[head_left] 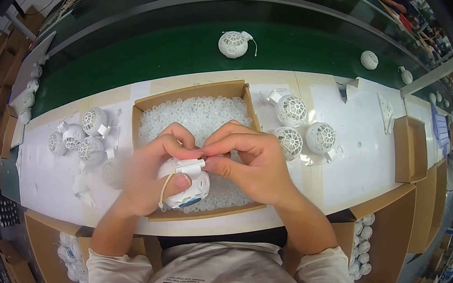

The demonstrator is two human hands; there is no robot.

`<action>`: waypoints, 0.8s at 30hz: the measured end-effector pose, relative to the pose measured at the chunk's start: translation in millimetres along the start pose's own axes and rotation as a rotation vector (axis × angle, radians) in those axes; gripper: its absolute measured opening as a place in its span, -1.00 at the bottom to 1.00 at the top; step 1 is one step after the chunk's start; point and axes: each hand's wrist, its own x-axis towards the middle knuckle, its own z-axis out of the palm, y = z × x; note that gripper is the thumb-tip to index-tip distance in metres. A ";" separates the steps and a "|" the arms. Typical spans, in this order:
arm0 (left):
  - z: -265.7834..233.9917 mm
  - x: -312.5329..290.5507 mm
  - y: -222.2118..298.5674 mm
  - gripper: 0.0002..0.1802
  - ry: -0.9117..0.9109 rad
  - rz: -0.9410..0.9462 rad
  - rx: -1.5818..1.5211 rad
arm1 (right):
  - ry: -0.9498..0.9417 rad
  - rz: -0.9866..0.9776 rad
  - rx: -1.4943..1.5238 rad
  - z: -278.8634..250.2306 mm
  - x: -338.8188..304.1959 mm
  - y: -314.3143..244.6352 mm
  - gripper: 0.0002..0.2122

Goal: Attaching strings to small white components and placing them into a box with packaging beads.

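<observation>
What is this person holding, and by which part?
The left hand holds a white round device by its body, thumb pressed against it; whether the right hand pinches anything cannot be told.

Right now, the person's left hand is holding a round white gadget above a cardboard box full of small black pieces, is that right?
Not quite: the small pieces are clear to whitish, not black, as the head view shows. The left hand is indeed holding a round white gadget above the cardboard box.
</observation>
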 end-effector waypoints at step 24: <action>18.8 2.8 1.2 -0.72 -0.024 -0.464 -0.779 | 0.075 -0.718 -0.633 -10.0 7.1 3.8 -0.82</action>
